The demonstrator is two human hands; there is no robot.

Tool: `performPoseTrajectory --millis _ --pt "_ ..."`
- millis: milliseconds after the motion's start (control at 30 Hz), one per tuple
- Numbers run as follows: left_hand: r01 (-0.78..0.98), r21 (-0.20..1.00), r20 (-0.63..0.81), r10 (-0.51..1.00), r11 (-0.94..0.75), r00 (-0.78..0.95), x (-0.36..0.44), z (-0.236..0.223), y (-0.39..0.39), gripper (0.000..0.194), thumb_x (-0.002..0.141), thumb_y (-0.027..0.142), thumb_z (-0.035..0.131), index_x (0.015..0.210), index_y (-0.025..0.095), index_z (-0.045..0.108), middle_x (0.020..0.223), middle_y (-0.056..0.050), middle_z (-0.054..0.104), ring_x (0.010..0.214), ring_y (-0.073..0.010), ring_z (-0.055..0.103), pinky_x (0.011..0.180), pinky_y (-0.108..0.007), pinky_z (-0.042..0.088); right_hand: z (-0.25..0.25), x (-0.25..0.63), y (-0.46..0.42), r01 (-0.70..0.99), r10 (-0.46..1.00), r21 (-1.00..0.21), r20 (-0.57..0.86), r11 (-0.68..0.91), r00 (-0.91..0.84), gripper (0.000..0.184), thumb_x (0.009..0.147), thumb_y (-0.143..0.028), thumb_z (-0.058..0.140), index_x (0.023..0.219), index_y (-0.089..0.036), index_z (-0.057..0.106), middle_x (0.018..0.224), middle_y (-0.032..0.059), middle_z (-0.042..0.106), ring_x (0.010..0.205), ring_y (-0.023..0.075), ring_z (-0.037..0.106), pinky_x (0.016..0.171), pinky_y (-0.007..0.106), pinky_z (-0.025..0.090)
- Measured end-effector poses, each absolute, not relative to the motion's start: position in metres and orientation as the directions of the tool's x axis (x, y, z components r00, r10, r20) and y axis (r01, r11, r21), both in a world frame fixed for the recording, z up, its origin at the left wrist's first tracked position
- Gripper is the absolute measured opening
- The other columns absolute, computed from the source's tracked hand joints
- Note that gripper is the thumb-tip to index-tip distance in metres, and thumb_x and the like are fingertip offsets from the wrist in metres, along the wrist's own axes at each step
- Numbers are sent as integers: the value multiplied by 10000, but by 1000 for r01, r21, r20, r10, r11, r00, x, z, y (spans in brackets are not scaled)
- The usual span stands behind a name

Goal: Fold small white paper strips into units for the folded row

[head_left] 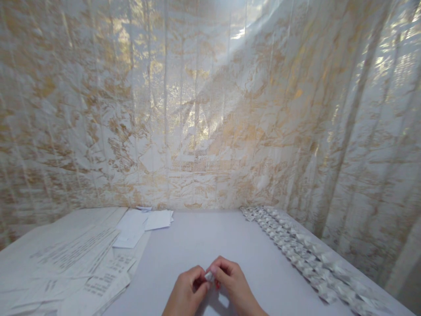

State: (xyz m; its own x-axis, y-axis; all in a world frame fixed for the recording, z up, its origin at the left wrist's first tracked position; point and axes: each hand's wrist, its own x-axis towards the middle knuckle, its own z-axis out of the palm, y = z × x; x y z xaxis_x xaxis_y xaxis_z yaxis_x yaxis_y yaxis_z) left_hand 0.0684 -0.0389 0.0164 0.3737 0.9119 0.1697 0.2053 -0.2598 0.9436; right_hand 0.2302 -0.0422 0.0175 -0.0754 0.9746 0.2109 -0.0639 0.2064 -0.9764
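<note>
Close to the table's near edge, both my hands meet around a small piece of folded white paper (209, 276). My left hand (190, 285) pinches it from the left between thumb and fingers. From the right, my right hand (230, 278) grips the same piece, its thumb lying over the paper. A bit of red shows under the right fingers; I cannot make out what it is. Below the hands, on the tabletop, lies a small white patch that may be paper, partly in shadow.
Printed paper sheets (82, 263) overlap along the left side of the white table (200, 237). Behind them lie blank white slips (131, 228). Rows of small folded paper pieces (296, 250) run along the right edge. A shiny, translucent plastic curtain (204, 109) hangs behind the table.
</note>
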Motion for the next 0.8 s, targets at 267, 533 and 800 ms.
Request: performPoseTrajectory --millis 267,533,800 --pt "227 921 201 885 -317 420 71 26 -43 158 768 307 600 677 197 668 697 -4 610 735 -215 551 713 -292 388 19 229 -45 -44 978 -979 203 201 -44 426 746 -549 767 630 -168 617 552 -31 535 502 118 455 515 239 361" --pt "184 951 155 899 -248 411 74 8 -39 300 809 480 622 734 191 593 670 11 558 652 -184 501 625 -288 366 20 229 -48 82 941 -940 334 330 44 346 786 -464 720 617 -187 601 636 -26 498 589 146 459 560 256 359" --pt "193 933 209 894 -304 397 68 24 -43 294 853 435 603 686 196 642 713 -5 627 753 -214 561 742 -297 389 13 222 -46 -100 959 -956 280 276 -32 471 759 -643 735 766 -193 595 648 -43 515 549 129 470 539 244 380"
